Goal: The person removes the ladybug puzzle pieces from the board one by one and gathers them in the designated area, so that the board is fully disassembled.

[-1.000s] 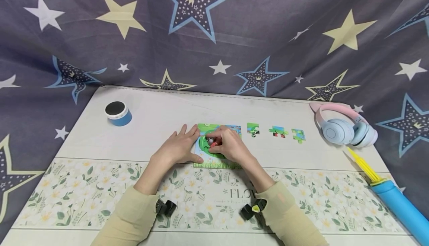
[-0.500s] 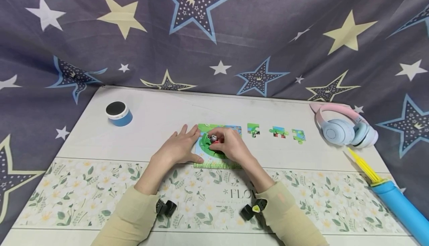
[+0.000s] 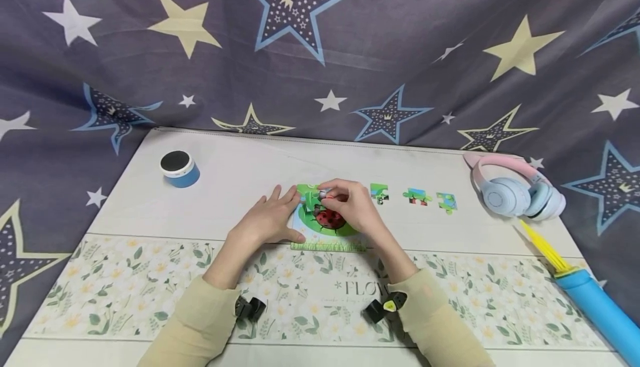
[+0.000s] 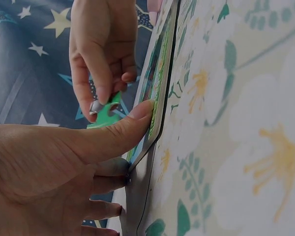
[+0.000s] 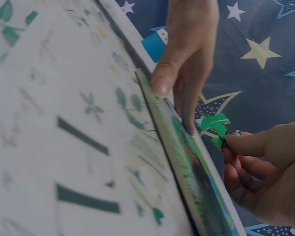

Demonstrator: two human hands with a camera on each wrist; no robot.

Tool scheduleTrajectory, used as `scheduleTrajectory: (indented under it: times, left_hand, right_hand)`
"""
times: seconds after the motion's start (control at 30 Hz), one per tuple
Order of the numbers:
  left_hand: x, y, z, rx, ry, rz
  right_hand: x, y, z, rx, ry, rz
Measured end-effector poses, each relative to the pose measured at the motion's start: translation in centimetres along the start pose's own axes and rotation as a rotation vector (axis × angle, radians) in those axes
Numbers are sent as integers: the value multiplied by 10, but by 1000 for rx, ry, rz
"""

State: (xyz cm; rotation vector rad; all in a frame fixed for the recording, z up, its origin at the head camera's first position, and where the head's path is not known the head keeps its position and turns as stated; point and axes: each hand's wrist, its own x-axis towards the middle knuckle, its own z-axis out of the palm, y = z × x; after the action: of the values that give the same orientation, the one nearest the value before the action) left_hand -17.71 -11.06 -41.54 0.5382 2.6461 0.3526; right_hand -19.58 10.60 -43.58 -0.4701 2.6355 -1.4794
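Pinching, right hand: green jigsaw piece, just above ladybug puzzle board
Bracing, left hand: splayed at board's left edge, thumb on near edge
Piece risk: possible drop from loosened pinch
Board risk: possible skid if braced too lightly
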Motion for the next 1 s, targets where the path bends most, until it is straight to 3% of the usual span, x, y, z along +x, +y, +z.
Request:
scheduleTrajectory:
  times: [0.27, 0.43, 0.63, 0.83, 1.0]
  left_hand:
    - [1, 2, 0, 4, -6, -4]
    - [0, 2, -1, -2, -3, -6]
    - [-1, 1, 0, -7, 5, -4]
    - [-1, 1, 0, -11, 11, -1]
    - [0, 1, 0, -12, 13, 2]
  right_hand:
    - [-3, 4, -19, 177, -92, 55]
    - [-6, 6, -35, 191, -162, 94]
    - [-12, 15, -51, 215, -185, 118]
    - [-22, 25, -73, 124, -161, 105]
    - [-30, 40, -95, 9, -168, 42]
